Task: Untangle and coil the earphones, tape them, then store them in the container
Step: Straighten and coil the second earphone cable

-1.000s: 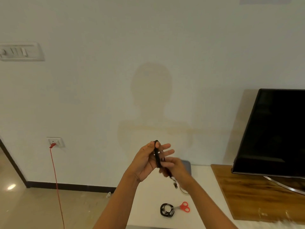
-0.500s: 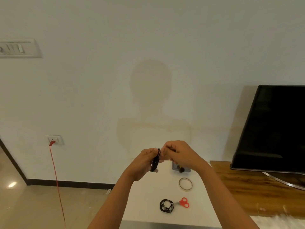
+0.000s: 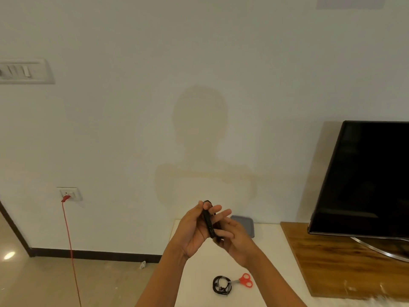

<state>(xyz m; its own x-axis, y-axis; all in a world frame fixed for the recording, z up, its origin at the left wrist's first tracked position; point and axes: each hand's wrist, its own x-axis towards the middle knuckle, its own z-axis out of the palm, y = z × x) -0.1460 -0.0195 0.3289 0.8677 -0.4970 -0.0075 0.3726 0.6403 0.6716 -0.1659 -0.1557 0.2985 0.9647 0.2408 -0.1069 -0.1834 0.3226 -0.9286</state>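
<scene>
My left hand (image 3: 195, 229) is raised above the white table (image 3: 274, 251), palm facing right, with black earphone cable (image 3: 208, 220) looped around its fingers in a narrow upright coil. My right hand (image 3: 234, 240) sits just right of and below the coil and pinches its lower end. Behind my hands a grey container (image 3: 244, 222) rests at the table's back edge, partly hidden. A second coiled black earphone (image 3: 222, 284) lies flat on the table near the front.
Red-handled scissors (image 3: 245, 280) lie beside the coiled earphone. A dark TV (image 3: 365, 180) stands on a wooden board (image 3: 332, 258) to the right. A red cable (image 3: 70, 247) hangs from a wall socket (image 3: 69, 193) at the left, over the floor.
My right hand dropped from the top of the coil to its lower end, covering the tape ring on the table. My left fingers spread again with the coil upright.
</scene>
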